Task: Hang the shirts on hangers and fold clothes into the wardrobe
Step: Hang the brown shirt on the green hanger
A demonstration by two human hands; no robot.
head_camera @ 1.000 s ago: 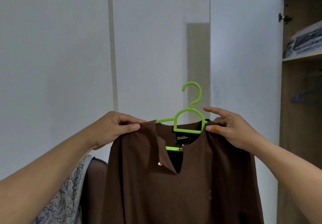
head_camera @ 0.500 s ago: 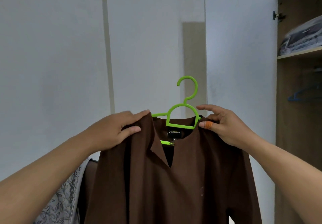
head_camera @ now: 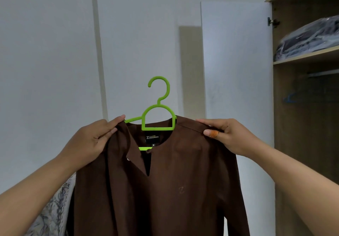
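Fingers (head_camera: 113, 123) of the left hand (head_camera: 88, 140) pinch the brown shirt (head_camera: 165, 190) at its left shoulder, thumb on the front, other fingers curled over the top edge; fingers of the right hand (head_camera: 225, 134) pinch the right shoulder seam, the thumb wearing an orange wrap. Wardrobe (head_camera: 308, 107) stands at right, its white door (head_camera: 236, 70) swung open, a shelf carrying plastic-wrapped dark clothes (head_camera: 310, 39); a blue hanger (head_camera: 293, 98) hangs below in shadow. The shirt is held up in front of the white wall, left of the open door, draped on the green hanger (head_camera: 158, 114). Since half a second ago: the right hand has slid outward from the collar to the shoulder, the right shoulder now sits fully over the hanger arm, only the left arm tip shows bare. A patterned fabric (head_camera: 53, 208) sits low left. The neck label reads a brand name, size M beneath.
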